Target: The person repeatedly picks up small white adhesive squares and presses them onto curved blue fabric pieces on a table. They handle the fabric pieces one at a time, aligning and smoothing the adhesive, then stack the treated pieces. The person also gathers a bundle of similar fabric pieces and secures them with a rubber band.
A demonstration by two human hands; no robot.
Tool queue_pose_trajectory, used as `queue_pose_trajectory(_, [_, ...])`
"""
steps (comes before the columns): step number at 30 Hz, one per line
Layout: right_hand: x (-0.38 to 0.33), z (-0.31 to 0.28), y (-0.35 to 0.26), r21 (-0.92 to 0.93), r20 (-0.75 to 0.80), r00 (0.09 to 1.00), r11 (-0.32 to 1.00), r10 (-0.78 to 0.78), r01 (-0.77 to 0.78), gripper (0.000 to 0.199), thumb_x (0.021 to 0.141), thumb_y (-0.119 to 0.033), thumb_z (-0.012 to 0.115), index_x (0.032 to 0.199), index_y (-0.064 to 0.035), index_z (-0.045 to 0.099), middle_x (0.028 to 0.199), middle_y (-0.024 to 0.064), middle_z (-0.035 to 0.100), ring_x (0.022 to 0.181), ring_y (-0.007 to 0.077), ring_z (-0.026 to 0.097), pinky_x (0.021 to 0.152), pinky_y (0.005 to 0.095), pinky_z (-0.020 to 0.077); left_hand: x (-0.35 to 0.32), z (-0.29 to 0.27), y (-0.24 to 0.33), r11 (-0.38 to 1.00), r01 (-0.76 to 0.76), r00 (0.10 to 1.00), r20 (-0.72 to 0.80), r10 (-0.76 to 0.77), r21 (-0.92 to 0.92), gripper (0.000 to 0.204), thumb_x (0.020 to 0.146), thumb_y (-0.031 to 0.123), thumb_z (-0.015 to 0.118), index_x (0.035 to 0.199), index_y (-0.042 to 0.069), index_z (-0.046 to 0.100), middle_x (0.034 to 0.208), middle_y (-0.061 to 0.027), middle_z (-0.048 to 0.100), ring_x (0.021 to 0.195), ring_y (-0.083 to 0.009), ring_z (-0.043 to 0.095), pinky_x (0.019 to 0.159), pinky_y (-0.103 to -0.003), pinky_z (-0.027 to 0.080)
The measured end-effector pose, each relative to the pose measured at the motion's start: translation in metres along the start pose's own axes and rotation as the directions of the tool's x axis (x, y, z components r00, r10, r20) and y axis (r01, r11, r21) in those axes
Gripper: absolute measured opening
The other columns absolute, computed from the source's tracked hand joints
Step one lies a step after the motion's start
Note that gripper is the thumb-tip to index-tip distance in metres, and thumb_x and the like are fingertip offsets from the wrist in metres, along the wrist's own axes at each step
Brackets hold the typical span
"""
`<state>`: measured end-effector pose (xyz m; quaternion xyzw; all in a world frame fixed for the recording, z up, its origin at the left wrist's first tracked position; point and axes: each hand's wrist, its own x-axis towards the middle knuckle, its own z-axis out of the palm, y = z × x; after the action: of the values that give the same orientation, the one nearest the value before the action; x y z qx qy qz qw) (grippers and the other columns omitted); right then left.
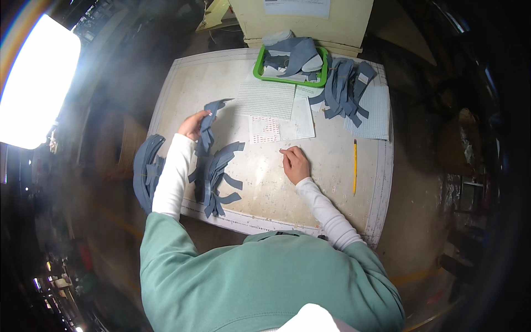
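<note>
My left hand [192,125] is closed around a bundle of blue-grey fabric strips [207,130], lifted over the left side of the table. Just below it, a loose pile of similar fabric strips [217,176] lies fanned out near the table's front left. My right hand [297,166] is over the middle of the table with its fingers curled and pinched together; whether something small is between the fingertips cannot be made out. Slightly beyond it lies a white sheet with rows of red marks [264,129].
A green tray [259,72] with fabric pieces stands at the back. Right of it lies a heap of blue-grey strips [342,88] on pale paper [376,124]. A yellow pencil [354,167] lies at right, a printed sheet [266,98] mid-table. More strips [145,171] hang at the left edge.
</note>
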<state>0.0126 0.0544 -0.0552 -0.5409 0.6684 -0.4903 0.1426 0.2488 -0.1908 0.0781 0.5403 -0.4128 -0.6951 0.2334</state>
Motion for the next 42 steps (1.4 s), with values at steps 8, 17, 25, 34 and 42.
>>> queue_pose_trajectory(8, [0.001,-0.001,-0.005,-0.001,0.022,1.000,1.000,0.022,-0.022,0.016,0.077,0.000,0.058,0.091,-0.0046,0.064,0.084,0.0092,0.054,0.076,0.0253,0.056,0.067,0.0341,0.0485,0.194,-0.008,0.098,0.994,-0.093,0.990,-0.111,0.086,-0.060,0.018,0.082,0.008,0.060,0.097,-0.001,0.058,0.089,-0.0096,0.067,0.078,-0.0180,0.065,0.069,-0.027,0.053])
queue_pose_trajectory(17, [0.006,0.000,-0.007,-0.020,-0.046,0.999,1.000,-0.010,0.009,0.019,0.076,0.004,0.059,0.091,-0.0061,0.064,0.081,0.0072,0.054,0.064,0.0216,0.055,0.054,0.0314,0.0460,0.323,0.010,0.071,0.459,0.100,0.812,-0.339,0.475,0.883,0.036,0.069,0.028,0.067,0.100,0.011,0.069,0.109,-0.0114,0.064,0.106,-0.0223,0.059,0.093,-0.028,0.043])
queue_pose_trajectory(25, [0.004,0.001,-0.005,0.001,0.055,0.993,0.995,0.100,-0.100,0.018,0.075,0.001,0.059,0.091,-0.0051,0.064,0.084,0.0100,0.054,0.074,0.0273,0.057,0.066,0.0351,0.0486,0.255,0.037,0.029,0.382,0.108,0.589,-0.368,0.719,0.918,0.053,0.076,0.037,0.064,0.122,0.015,0.053,0.125,-0.0134,0.047,0.116,-0.0313,0.045,0.101,-0.055,0.026])
queue_pose_trajectory(34, [0.000,0.008,0.001,-0.006,0.005,1.000,1.000,0.017,-0.017,0.016,0.077,-0.001,0.058,0.090,-0.0065,0.065,0.082,0.0074,0.055,0.066,0.0221,0.056,0.060,0.0315,0.0471,0.015,-0.006,-0.020,0.126,-0.053,0.836,-0.025,0.548,0.991,0.049,0.076,0.048,0.062,0.109,0.011,0.062,0.111,-0.0144,0.059,0.109,-0.0309,0.053,0.097,-0.055,0.031])
queue_pose_trajectory(42, [-0.003,0.011,0.008,-0.007,0.024,0.999,0.999,0.046,-0.046,0.018,0.080,0.000,0.057,0.092,-0.0087,0.067,0.087,0.0050,0.057,0.069,0.0149,0.058,0.057,0.0252,0.0494,-0.103,-0.039,-0.127,-0.038,0.238,0.944,-0.222,0.245,0.971,0.057,0.065,0.058,0.069,0.089,0.006,0.067,0.087,-0.0150,0.066,0.082,-0.0302,0.064,0.074,-0.038,0.050])
